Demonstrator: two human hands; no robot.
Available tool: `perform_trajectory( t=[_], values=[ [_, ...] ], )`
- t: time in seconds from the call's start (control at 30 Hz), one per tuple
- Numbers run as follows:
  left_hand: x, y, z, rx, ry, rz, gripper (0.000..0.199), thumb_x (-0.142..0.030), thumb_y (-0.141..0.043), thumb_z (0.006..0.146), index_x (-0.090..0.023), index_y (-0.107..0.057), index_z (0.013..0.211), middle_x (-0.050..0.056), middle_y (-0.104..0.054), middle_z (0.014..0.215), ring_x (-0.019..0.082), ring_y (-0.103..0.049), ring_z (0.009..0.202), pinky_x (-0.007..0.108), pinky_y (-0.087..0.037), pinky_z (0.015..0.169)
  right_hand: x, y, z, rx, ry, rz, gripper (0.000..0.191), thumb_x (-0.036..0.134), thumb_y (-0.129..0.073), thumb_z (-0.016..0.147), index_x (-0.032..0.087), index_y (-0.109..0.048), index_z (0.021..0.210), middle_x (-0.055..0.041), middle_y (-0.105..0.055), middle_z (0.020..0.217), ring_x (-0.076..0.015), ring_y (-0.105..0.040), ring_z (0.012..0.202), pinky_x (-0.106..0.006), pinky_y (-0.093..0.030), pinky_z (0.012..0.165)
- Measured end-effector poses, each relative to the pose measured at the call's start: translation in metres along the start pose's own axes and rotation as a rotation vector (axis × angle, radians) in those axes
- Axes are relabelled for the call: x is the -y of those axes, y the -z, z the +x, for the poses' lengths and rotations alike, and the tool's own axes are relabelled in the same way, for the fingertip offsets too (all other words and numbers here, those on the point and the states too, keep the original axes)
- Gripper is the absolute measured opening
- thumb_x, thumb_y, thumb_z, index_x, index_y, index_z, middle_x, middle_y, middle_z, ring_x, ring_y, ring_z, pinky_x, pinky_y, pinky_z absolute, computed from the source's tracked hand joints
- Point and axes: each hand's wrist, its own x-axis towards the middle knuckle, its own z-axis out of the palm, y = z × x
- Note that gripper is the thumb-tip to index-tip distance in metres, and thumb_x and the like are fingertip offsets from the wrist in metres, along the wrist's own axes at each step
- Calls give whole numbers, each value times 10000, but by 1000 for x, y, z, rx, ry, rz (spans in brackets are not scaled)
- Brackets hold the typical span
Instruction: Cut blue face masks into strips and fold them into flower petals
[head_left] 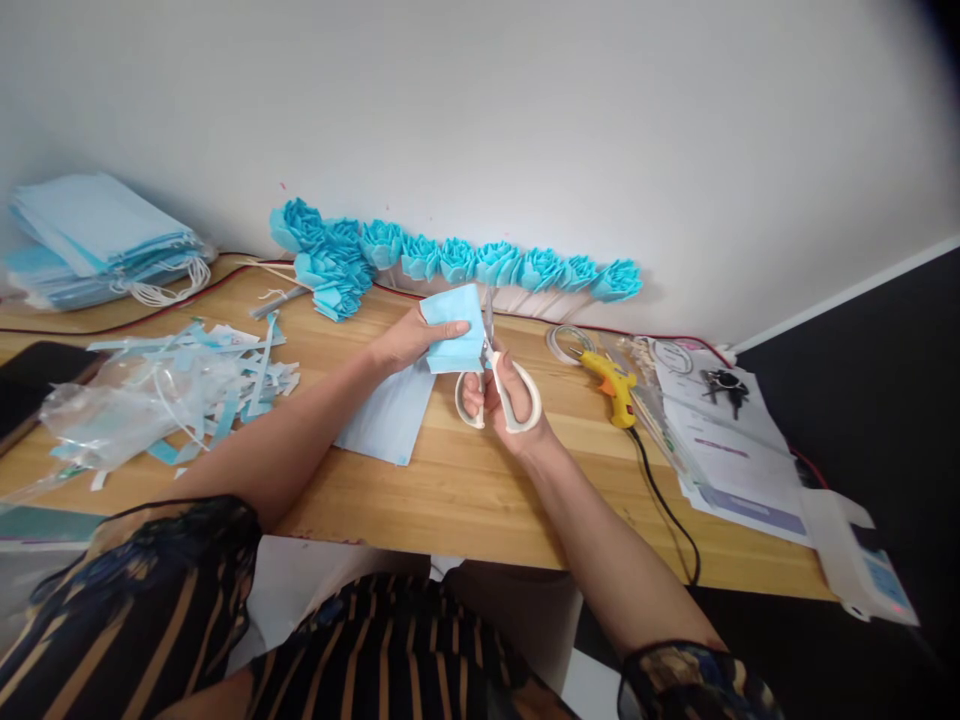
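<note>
In the middle of the head view my left hand pinches a folded piece of light-blue face-mask fabric, the thumb lying across its front. My right hand has its fingers through the handles of white-handled scissors. The scissor blades point up along the right edge of the folded fabric; I cannot tell whether they are cutting into it. Below my left hand a flat pale-blue sheet lies on the wooden table.
Blue fabric flowers line the wall. A stack of face masks sits at far left, above cut strips and a plastic bag. A phone lies leftmost. To the right are a yellow glue gun, papers and keys.
</note>
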Motion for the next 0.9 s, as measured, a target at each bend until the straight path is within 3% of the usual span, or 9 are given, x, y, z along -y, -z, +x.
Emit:
perform_trajectory(
  t=[0.37,0.57,0.9],
  values=[
    [-2,1,0,-23,1,7,443,-312,-942,587,-117,-721,917,62,-767,884,180,-703,777,343,-566,824,-2,5,1,-42,11,-15,590,612,-709,823,265,-536,1268,66,-563,627,-79,-412,465,-198,-339,419],
    [-3,1,-1,-20,16,-10,457,-312,-951,569,-115,-718,909,61,-766,874,177,-700,768,345,-563,827,0,3,0,-54,15,-43,733,600,-729,807,253,-485,1404,70,-563,605,-68,-402,438,-188,-307,398],
    [-1,5,1,-37,29,-38,480,-348,-964,544,-121,-714,885,33,-751,825,152,-679,724,300,-559,761,4,2,1,-95,-12,-102,825,605,-772,752,227,-483,1426,78,-557,584,-58,-380,415,-180,-267,369]
  ],
)
